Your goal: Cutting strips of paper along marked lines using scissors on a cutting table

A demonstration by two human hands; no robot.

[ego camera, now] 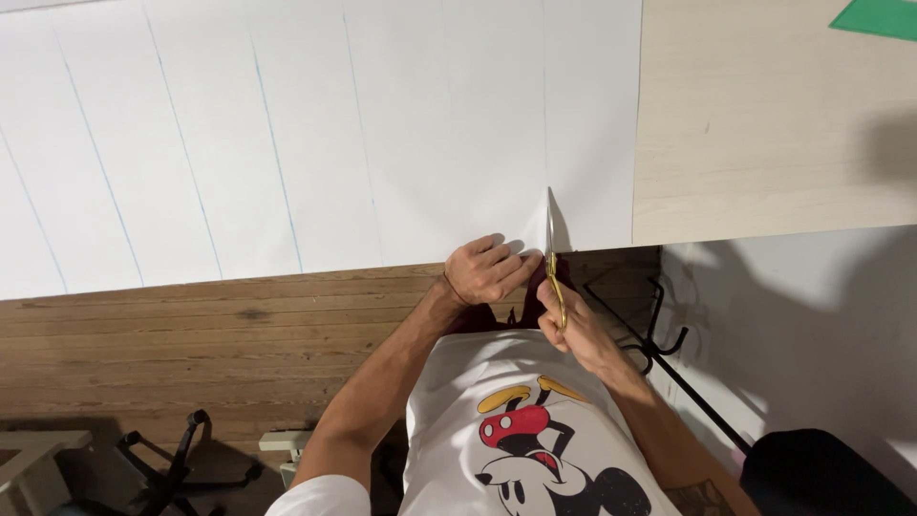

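A large white paper sheet [315,134] with several thin blue ruled lines lies across a pale wooden table [764,124]. My left hand [485,270] pinches the sheet's near edge, just left of a short cut. My right hand [571,320] grips gold-handled scissors [553,258], whose blades point away from me into the paper's edge along one ruled line. The cut has opened a small slit, and the paper lifts slightly beside the blade.
A green sheet corner [879,17] lies at the table's far right. Below the table edge is a brown plank floor [191,334], a black chair base [167,463], black metal table legs [659,334] and a white wall [812,315].
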